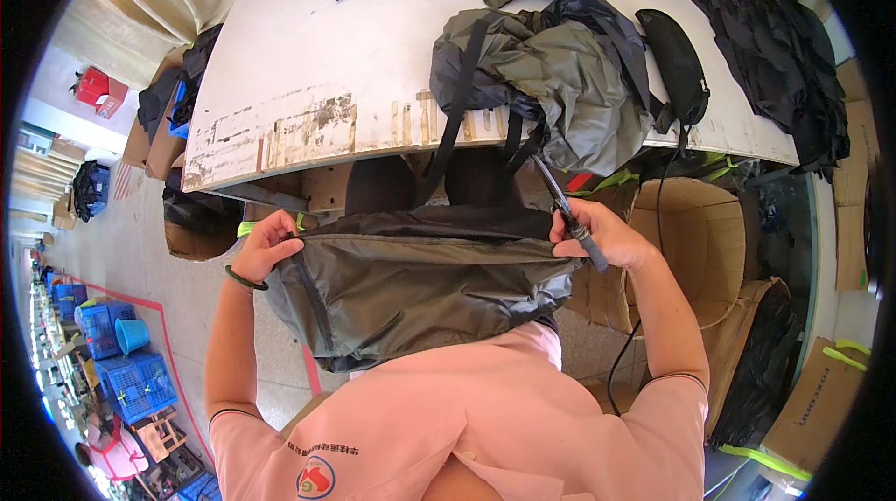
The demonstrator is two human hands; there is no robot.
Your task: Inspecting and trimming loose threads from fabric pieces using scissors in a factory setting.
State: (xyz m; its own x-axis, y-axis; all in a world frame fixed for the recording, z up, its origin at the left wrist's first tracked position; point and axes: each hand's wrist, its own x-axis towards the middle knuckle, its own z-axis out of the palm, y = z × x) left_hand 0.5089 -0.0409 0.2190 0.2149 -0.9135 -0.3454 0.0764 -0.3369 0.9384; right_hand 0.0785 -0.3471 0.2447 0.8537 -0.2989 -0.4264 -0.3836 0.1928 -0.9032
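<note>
I hold a dark grey fabric bag (411, 286) stretched open in front of my chest. My left hand (266, 244) grips its upper left edge beside a black zipper. My right hand (597, 235) grips the upper right edge and also holds a pair of black scissors (565, 212), blades pointing up toward the table. A second grey bag with black straps (551, 81) lies crumpled on the white worktable (308, 62) just beyond my hands.
A black padded piece (677, 62) and piles of black fabric (765, 34) lie on the table's right. An open cardboard box (700, 240) stands under the table edge at right. Blue crates (131, 370) sit on the floor at left. A black cable hangs down.
</note>
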